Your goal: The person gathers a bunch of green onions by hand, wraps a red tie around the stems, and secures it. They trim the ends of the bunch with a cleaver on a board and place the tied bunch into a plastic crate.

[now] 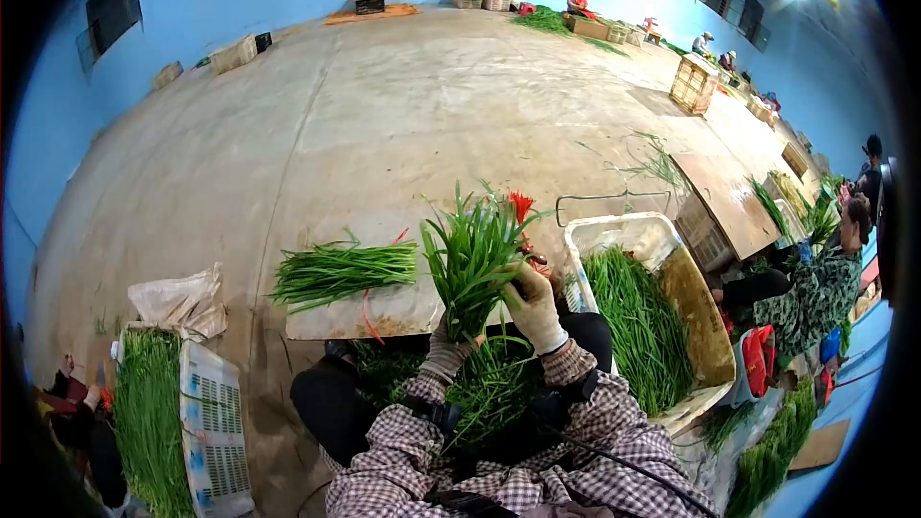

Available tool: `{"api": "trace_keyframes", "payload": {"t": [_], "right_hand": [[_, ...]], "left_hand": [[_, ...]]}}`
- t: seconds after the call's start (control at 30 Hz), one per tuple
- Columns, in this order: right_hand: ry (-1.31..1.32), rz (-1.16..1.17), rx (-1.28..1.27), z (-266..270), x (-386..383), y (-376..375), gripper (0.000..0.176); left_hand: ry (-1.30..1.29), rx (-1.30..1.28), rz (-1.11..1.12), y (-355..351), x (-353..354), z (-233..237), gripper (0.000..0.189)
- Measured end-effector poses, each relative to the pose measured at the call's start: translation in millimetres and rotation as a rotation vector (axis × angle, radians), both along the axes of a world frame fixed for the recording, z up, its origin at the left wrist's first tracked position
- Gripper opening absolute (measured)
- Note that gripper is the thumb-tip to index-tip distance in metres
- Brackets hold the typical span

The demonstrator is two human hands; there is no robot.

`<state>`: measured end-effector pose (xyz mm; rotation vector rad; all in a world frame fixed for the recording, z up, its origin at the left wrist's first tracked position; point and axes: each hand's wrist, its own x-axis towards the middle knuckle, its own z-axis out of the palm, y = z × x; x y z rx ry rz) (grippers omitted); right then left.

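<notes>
My left hand [447,353], in a pale work glove, grips the lower end of an upright bunch of garlic chives [470,254]. My right hand [535,312], gloved too, is at the right side of this bunch, its fingers closed on some of the blades. Just beyond, a second bundle of chives [347,275] lies flat on a low board [321,324], with a red tie strip [367,317] hanging by it. Red ties [521,206] stand behind the bunch, partly hidden. Loose greens [494,393] lie between my knees, below my forearms.
A white crate of chives [578,240] stands close on my right, another crate [216,422] on my left beside a pale sack [182,302]. A person in camouflage [811,293] sits at right near a wooden board [727,206]. Other people work along the far wall.
</notes>
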<state>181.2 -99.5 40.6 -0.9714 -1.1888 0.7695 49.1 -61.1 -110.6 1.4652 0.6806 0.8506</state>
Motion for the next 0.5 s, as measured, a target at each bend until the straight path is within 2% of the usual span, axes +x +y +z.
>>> {"api": "trace_keyframes", "payload": {"t": [0.07, 0.13, 0.17, 0.2, 0.27, 0.3, 0.33, 0.37, 0.4, 0.43, 0.5], "right_hand": [[-0.07, -0.038, 0.072, -4.1, 2.1, 3.5, 0.01], [-0.214, -0.135, 0.267, 0.1, 4.7, 9.4, 0.011], [-0.326, -0.234, 0.114, 3.9, 7.7, 9.8, 0.012], [-0.052, -0.252, 0.206, 15.8, 3.1, 15.8, 0.008], [0.105, -0.385, 0.25, 73.4, 12.7, 16.8, 0.007], [0.18, -0.452, 0.276, 102.3, 17.5, 17.5, 0.009], [0.116, -0.399, 0.505, 128.7, 25.6, 17.3, 0.012], [0.078, -0.459, 0.494, 151.5, 27.3, 8.3, 0.012], [0.121, -0.416, 0.576, 162.5, 28.2, 1.3, 0.011], [-0.014, -0.449, 0.463, 157.2, 31.0, -11.9, 0.01], [-0.318, -0.191, 0.372, 131.3, 38.8, -38.5, 0.011]], "left_hand": [[0.009, 0.003, 0.043, 5.2, 3.9, -10.8, 0.058], [-0.706, -0.776, -0.052, 18.4, 4.1, -31.6, 0.069], [-0.029, -0.167, 0.018, 19.2, 2.8, -40.7, 0.071], [-0.03, -0.171, 0.023, 10.9, -1.1, -35.1, 0.071], [-0.075, -0.239, 0.181, -10.4, -10.1, -16.2, 0.069], [0.145, -0.188, 0.226, -7.5, -13.2, -49.2, 0.067], [0.367, -0.145, 0.255, -4.3, -16.2, -81.7, 0.066], [0.006, -0.35, 0.241, -5.5, -15.6, -75.2, 0.063], [-0.357, -0.557, 0.223, -10.3, -14.9, -73.4, 0.061], [-0.359, -0.562, 0.226, -10.1, -16.4, -66.4, 0.061], [-0.529, -0.76, 0.293, 5.5, -17.8, -50.1, 0.057]]}}
